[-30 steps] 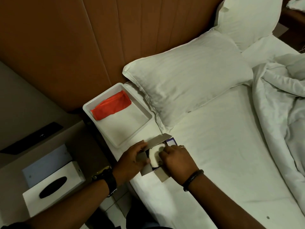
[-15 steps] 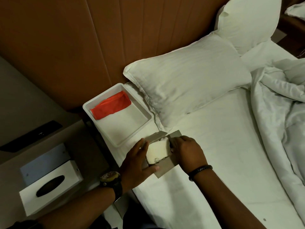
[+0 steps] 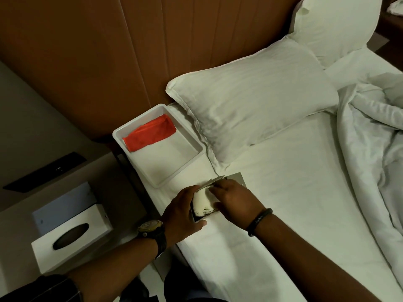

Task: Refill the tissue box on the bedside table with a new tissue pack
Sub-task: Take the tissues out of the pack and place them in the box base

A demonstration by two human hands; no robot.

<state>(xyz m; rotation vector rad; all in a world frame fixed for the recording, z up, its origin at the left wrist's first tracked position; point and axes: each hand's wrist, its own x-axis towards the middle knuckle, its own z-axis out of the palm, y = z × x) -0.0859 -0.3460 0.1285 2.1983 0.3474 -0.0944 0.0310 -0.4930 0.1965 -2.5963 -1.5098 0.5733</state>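
Tissue pack [image 3: 204, 203] turned; no legible label

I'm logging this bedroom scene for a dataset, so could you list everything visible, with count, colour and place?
tissue box: 1, white with a dark oval slot, on the bedside table at lower left
bedside table: 1, grey-beige, left of the bed
dark flat device: 1, black, on the table behind the box
tray: 1, white, on the bed's edge beside the near pillow
red pouch: 1, red, in the tray's far end
tissue pack: 1, white tissues in an opened carton, on the bed between both hands
pillows: 2, white, at the headboard
duvet: 1, white, rumpled, at right
headboard: 1, brown, padded
left hand: wearing a watch, grip on the pack
right hand: wearing a dark wristband, grip on the pack
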